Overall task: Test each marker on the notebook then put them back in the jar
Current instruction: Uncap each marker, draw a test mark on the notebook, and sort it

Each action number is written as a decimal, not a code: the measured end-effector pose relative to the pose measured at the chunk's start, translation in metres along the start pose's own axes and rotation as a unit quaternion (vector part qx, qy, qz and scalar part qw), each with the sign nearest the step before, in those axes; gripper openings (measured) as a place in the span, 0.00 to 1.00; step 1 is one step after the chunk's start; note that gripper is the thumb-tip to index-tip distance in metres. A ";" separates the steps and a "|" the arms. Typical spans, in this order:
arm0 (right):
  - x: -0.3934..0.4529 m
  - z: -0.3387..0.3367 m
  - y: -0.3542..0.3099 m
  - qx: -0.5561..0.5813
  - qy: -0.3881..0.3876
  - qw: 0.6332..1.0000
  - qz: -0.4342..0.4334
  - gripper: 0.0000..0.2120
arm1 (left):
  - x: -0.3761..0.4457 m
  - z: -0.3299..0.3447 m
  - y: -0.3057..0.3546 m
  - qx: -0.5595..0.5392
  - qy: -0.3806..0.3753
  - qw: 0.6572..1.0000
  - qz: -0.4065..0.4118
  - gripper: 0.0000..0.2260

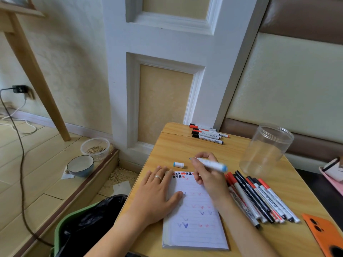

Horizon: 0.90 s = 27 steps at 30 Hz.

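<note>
A lined notebook point(194, 225) with blue and red test marks lies on the wooden table point(185, 147). My left hand point(157, 190) rests flat on its left edge, fingers straight. My right hand point(206, 173) grips an uncapped blue marker point(211, 163) above the notebook's top, tip pointing left. Its blue-and-white cap point(178, 165) lies on the table just beyond the notebook. A clear, empty plastic jar point(265, 149) stands at the right. Several red and black markers point(259, 199) lie in a row right of the notebook. Another group of markers point(207, 133) lies at the far edge.
An orange phone point(323, 234) lies at the table's near right corner. A pink-and-white object point(332, 169) sits off the right edge. Left of the table, a green bin with a black bag point(83, 225), a blue bowl point(80, 166) and a clear tub of grain point(95, 148) are on the floor.
</note>
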State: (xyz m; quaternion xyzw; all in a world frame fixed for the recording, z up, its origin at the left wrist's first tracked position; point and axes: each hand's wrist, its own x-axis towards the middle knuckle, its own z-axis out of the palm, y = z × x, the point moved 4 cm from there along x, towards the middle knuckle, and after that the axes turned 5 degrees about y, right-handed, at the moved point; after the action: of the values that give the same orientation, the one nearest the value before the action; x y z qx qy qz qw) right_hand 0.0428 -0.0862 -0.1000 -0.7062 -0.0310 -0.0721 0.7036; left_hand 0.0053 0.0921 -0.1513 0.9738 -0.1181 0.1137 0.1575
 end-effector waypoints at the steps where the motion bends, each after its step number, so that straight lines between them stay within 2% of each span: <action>1: -0.002 0.000 0.004 -0.012 0.005 1.000 -0.001 0.03 | 0.000 0.000 0.000 -0.002 0.003 1.000 0.001 0.35; 7: -0.008 -0.002 0.000 -0.009 0.030 0.999 0.014 0.04 | 0.000 -0.001 0.000 -0.004 0.006 1.000 0.007 0.34; 10: -0.008 -0.002 0.004 -0.045 0.025 0.998 0.021 0.02 | 0.000 -0.001 0.000 -0.007 0.002 1.000 0.005 0.34; 14: -0.007 -0.004 0.015 -0.099 0.060 0.993 0.032 0.06 | 0.000 -0.001 0.000 -0.009 0.004 1.000 0.005 0.37; 19: -0.005 -0.005 0.018 -0.126 0.052 0.990 0.035 0.08 | -0.001 -0.002 0.002 -0.005 -0.008 1.000 0.020 0.28; 27: -0.005 -0.003 0.020 -0.149 0.063 0.986 0.028 0.11 | -0.001 -0.001 0.003 -0.001 -0.015 1.000 0.021 0.28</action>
State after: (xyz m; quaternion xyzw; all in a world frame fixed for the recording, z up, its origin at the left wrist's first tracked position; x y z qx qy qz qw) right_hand 0.0410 -0.0896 -0.1209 -0.7980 0.0448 -0.1007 0.5925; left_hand 0.0037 0.0899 -0.1496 0.9726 -0.1405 0.1027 0.1543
